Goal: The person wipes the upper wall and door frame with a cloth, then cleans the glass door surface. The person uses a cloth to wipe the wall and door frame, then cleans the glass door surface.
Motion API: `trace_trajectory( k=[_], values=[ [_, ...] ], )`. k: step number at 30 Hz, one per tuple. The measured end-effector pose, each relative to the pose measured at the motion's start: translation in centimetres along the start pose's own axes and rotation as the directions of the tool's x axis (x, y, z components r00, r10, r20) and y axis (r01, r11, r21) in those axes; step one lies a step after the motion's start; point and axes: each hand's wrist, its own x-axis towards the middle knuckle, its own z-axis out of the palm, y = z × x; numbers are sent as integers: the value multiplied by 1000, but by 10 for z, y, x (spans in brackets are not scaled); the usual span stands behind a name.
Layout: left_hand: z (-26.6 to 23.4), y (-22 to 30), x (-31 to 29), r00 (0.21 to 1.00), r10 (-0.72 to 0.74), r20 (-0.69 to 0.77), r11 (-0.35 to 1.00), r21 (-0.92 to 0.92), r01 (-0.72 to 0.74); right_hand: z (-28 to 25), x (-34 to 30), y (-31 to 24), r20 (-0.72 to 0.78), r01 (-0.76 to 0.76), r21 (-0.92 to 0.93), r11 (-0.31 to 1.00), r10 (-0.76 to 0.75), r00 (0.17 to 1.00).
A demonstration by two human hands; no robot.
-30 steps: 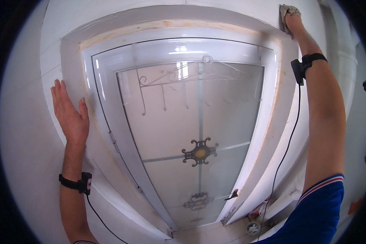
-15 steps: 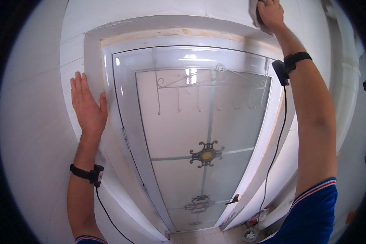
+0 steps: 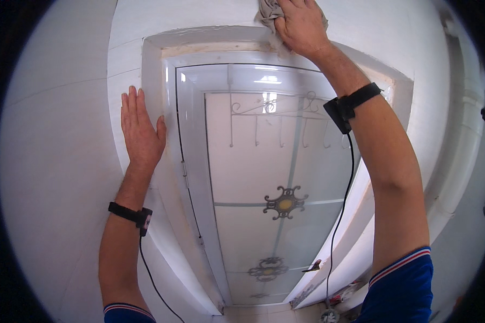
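The pale tiled floor point(image 3: 258, 314) shows at the bottom centre; a round container point(image 3: 329, 316) sits on it, lower right.

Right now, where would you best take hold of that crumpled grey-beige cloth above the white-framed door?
Probably by the loose folds on the left, coming from the left: there the crumpled grey-beige cloth bunches out past the person's bare right hand, which covers its middle. Those raised folds should suit a pinch.

Crumpled matt cloth point(image 3: 269, 12), glossy smooth door frame point(image 3: 195, 126), milky glass-like pane point(image 3: 248, 167), metal-looking ornament point(image 3: 284, 204), matt fabric sleeve point(image 3: 401, 293)
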Motion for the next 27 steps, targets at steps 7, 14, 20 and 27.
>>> trace_trajectory(
  k=[7, 14, 20, 27],
  values=[
    [0, -2, 0, 1000, 10, -1, 1000, 7, -10, -23, -26, 27, 49, 0, 97, 995, -5, 999],
    [0, -2, -1, 1000, 4, -10, 1000, -4, -4, -35, -81, 137, 17, -93, -163, 982, 97, 995],
    [1, -3, -2, 1000, 15, -25, 999, -35, -16, -30, -100, 182, 19, -272, -243, 931, 285, 958],
    [2, -8, -3, 998, 41, -46, 996, -71, -44, -4, -79, 79, -12, -127, -164, 978, 127, 992]
  ],
)
